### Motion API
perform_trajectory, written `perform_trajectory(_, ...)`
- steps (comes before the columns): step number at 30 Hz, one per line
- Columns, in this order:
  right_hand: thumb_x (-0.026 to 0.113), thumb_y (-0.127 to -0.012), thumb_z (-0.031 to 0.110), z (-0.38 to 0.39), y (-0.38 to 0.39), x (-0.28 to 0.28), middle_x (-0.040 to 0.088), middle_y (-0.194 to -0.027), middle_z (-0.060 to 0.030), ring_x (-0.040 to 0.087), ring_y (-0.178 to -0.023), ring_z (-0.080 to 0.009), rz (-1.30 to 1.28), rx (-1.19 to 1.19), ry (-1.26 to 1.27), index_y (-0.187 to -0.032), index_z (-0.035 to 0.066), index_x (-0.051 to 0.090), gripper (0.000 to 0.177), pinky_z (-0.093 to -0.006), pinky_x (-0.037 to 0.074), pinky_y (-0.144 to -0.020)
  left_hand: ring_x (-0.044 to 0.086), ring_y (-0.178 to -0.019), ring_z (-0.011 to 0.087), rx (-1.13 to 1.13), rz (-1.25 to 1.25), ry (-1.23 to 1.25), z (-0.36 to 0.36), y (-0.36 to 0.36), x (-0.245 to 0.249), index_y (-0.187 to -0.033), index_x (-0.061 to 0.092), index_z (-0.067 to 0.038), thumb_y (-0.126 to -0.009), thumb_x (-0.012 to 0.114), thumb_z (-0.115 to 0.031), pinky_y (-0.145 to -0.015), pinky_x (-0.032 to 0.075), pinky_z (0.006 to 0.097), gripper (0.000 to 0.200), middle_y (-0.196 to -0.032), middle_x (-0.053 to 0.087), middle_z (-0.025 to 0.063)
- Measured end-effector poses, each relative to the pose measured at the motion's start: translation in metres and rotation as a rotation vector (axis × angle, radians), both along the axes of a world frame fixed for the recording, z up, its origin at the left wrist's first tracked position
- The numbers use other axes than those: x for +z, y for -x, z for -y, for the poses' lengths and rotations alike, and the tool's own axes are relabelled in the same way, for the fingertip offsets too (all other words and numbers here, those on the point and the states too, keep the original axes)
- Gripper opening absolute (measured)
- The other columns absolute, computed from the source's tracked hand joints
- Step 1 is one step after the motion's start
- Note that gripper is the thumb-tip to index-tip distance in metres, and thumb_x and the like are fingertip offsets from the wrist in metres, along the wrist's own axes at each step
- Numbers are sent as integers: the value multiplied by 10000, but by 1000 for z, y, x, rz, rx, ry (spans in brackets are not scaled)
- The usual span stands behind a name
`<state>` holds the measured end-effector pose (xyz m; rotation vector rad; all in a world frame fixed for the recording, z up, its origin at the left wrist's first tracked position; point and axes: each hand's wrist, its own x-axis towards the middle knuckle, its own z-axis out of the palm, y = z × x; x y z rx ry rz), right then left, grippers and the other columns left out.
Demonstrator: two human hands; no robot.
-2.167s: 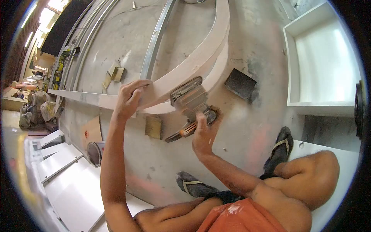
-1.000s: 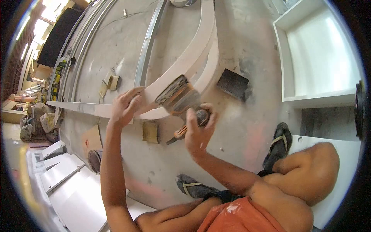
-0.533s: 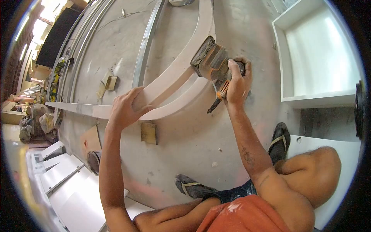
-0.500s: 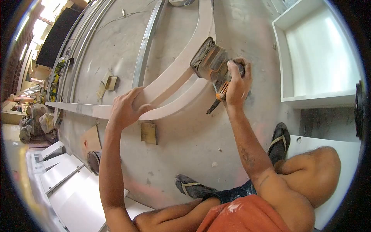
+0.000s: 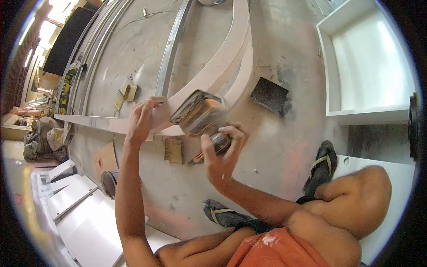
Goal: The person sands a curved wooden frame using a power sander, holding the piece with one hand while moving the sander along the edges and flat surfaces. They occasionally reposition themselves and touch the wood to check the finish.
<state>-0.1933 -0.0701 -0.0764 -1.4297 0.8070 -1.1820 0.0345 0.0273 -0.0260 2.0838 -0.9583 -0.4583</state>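
Observation:
My right hand [image 5: 225, 153] is wrapped round the grip of a grey-and-orange electric sander [image 5: 204, 116]. The tool is tilted, its pad against or very close to the outer side of a pale curved frame [image 5: 215, 66]; exact contact cannot be made out. My left hand [image 5: 142, 120] grips the same frame further left, just below the end of a metal bar [image 5: 171, 51], with the fingers over its upper edge. Under the bend, a small yellowish block [image 5: 173, 150] sits on the floor, partly behind the frame.
A dark flat sheet [image 5: 269, 95] lies on the floor to the right. Beyond it stands a white open box [image 5: 331, 71]. White panels [image 5: 84, 213] and a round can [image 5: 108, 184] are at the lower left. My sandalled feet [image 5: 322, 167] are close by.
My right hand has carried the sander down and left along the curve, nearer my left hand. The dark sheet on the floor is now uncovered. My left hand has barely shifted.

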Motion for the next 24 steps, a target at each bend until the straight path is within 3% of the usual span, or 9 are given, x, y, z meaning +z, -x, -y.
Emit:
perform_trajectory(2,781,-838,99,-15,4,3,436,-1232,-191,444,-1188,-344,4,61,-29,-1200,74,515,449,-474,397,-1017,656,-962,215,55,-118,162,-3,-3,-3,-1132,710,68,-1050,442,-447,-892,507,345,587,-1034,728,128)
perform_trajectory(5,791,-838,117,-30,6,6,386,-1284,-203,413,-1223,-352,9,181,-66,-1225,99,506,481,-479,366,-1049,653,-965,202,16,-75,193,-2,-5,0,-1122,720,68,-1046,417,-418,-896,504,337,578,-1037,729,135)
perform_trajectory(12,777,-845,106,-10,2,3,415,-1226,-179,436,-1196,-338,42,115,-90,-1198,91,505,446,-465,377,-1046,657,-957,209,97,-156,146,-12,-9,-6,-1092,728,64,-1030,386,-357,-892,495,337,546,-1027,741,131)
perform_trajectory(15,742,-854,87,16,0,1,424,-1200,-170,447,-1183,-321,89,50,-87,-1159,76,512,382,-435,365,-1057,660,-938,210,40,-23,148,-4,0,6,-1072,733,61,-1030,386,-353,-878,495,347,542,-1006,743,125)
perform_trajectory(19,740,-863,100,16,1,3,424,-1210,-172,443,-1193,-328,95,27,-180,-1141,73,518,357,-459,358,-1063,667,-925,211,6,95,144,-3,4,10,-1065,735,62,-1032,385,-331,-885,498,351,527,-1007,745,132)
perform_trajectory(21,744,-870,114,-4,1,2,423,-1226,-176,437,-1204,-335,-22,27,58,-1131,72,515,349,-494,352,-1062,667,-921,209,12,111,161,0,2,8,-1066,732,66,-1034,386,-327,-884,498,348,524,-1006,745,134)
perform_trajectory(23,746,-873,126,-22,0,0,422,-1232,-177,435,-1209,-337,9,48,12,-1129,73,513,350,-507,345,-1065,666,-923,205,83,-172,298,-3,0,1,-1070,725,78,-1035,380,-327,-881,502,341,533,-992,741,138)
perform_trajectory(24,749,-877,138,-26,-1,-2,420,-1238,-178,432,-1214,-340,41,77,-32,-1127,74,511,351,-519,339,-1067,666,-923,205,83,-171,298,-5,-1,0,-1070,725,78,-1035,380,-327,-881,502,341,533,-992,741,138)
